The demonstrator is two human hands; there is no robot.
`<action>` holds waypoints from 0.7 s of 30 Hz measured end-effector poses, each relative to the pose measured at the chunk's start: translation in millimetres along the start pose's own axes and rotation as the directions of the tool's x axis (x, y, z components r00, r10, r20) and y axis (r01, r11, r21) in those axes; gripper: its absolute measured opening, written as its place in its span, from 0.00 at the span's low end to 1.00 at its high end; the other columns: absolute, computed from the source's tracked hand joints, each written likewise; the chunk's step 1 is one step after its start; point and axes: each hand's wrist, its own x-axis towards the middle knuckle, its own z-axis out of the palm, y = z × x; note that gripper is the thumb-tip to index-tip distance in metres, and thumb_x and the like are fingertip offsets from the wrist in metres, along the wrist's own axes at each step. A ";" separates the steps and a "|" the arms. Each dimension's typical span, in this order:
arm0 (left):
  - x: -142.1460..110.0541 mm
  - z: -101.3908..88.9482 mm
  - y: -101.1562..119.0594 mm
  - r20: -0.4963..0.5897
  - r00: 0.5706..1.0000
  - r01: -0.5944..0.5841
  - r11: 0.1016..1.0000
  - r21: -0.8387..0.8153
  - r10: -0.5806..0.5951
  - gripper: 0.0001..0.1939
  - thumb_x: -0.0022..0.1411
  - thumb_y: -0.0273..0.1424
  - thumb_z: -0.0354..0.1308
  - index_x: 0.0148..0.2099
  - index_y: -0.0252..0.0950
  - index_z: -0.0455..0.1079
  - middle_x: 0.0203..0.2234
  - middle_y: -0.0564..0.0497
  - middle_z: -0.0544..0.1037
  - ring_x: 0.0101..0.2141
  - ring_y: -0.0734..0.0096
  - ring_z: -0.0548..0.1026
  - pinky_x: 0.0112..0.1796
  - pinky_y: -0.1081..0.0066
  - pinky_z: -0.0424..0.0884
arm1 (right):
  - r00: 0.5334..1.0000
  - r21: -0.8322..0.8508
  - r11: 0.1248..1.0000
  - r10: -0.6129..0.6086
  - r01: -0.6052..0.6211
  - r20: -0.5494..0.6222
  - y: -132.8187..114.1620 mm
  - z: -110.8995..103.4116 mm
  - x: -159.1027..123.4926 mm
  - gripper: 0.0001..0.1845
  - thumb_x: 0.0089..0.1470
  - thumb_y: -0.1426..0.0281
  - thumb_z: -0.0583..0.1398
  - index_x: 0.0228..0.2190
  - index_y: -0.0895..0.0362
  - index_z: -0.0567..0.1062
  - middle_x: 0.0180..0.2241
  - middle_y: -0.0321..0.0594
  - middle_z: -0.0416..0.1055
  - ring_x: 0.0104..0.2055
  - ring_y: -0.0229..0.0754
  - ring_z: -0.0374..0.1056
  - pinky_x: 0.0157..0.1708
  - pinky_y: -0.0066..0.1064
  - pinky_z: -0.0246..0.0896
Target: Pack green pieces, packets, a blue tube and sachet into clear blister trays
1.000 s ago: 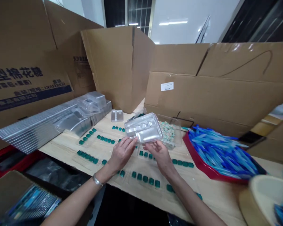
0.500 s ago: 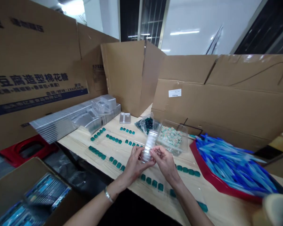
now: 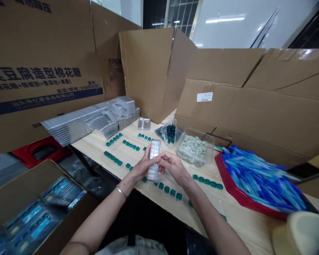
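Note:
My left hand is wrapped around a narrow stack of clear plastic trays, held upright over the near part of the table. My right hand is closed, its thumb and fingertips pinched against the right side of the same stack. Below and around the hands, small dark-green square pieces lie in short rows, such as the row at left and another row at right. Parts of those rows are hidden behind my hands and forearms.
Stacked clear plastic trays lie at the table's left. Behind my hands are a bag of dark-green pieces and a clear tub of pale bits. A red tray of blue tools stands right; a cardboard box of packages sits lower left.
Both hands have shifted left with the stack, which now stands straighter instead of leaning right. My view has tilted slightly downward.

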 end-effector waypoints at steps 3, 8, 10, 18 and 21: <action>-4.3 -0.1 -0.3 0.030 0.999 0.011 0.999 -0.044 -0.010 0.44 0.51 0.34 0.64 0.65 0.41 0.44 0.26 0.54 0.70 0.24 0.73 0.70 0.30 0.68 0.68 | 0.996 0.041 0.999 0.024 -0.027 0.082 -1.0 -1.0 0.4 0.16 0.52 0.57 0.59 0.28 0.59 0.71 0.21 0.35 0.68 0.22 0.34 0.64 0.23 0.26 0.60; -5.5 -1.3 1.3 -0.073 0.997 -0.002 1.000 -0.002 0.002 0.45 0.47 0.31 0.67 0.64 0.41 0.48 0.32 0.51 0.72 0.28 0.72 0.71 0.34 0.68 0.68 | 0.999 -0.022 0.999 0.041 -0.041 0.030 -0.2 -3.0 0.6 0.14 0.54 0.61 0.57 0.27 0.59 0.71 0.19 0.34 0.67 0.21 0.34 0.63 0.23 0.26 0.59; -4.6 -1.8 1.4 -0.103 0.995 0.001 1.000 0.008 0.000 0.45 0.46 0.30 0.67 0.63 0.42 0.50 0.35 0.50 0.72 0.31 0.72 0.72 0.36 0.68 0.68 | 0.999 -0.046 0.999 0.024 -0.023 0.024 2.5 -3.1 1.3 0.13 0.54 0.62 0.56 0.27 0.58 0.71 0.19 0.34 0.67 0.21 0.34 0.63 0.23 0.27 0.59; -2.8 -6.0 4.3 -0.112 0.994 -0.020 1.000 0.007 0.021 0.44 0.49 0.32 0.66 0.64 0.41 0.48 0.37 0.49 0.72 0.35 0.69 0.72 0.40 0.66 0.68 | 0.997 -0.044 0.998 -0.051 0.049 -0.065 9.8 -6.9 5.7 0.14 0.54 0.59 0.56 0.30 0.58 0.70 0.22 0.34 0.67 0.22 0.34 0.63 0.22 0.27 0.59; -3.5 -5.8 7.7 -0.139 0.990 -0.023 0.993 0.115 0.039 0.52 0.43 0.29 0.69 0.66 0.42 0.45 0.43 0.47 0.72 0.40 0.67 0.72 0.45 0.64 0.65 | 0.995 -0.031 0.999 -0.039 0.036 -0.093 6.9 -7.2 8.6 0.15 0.52 0.58 0.58 0.34 0.58 0.71 0.24 0.34 0.68 0.23 0.34 0.64 0.24 0.27 0.61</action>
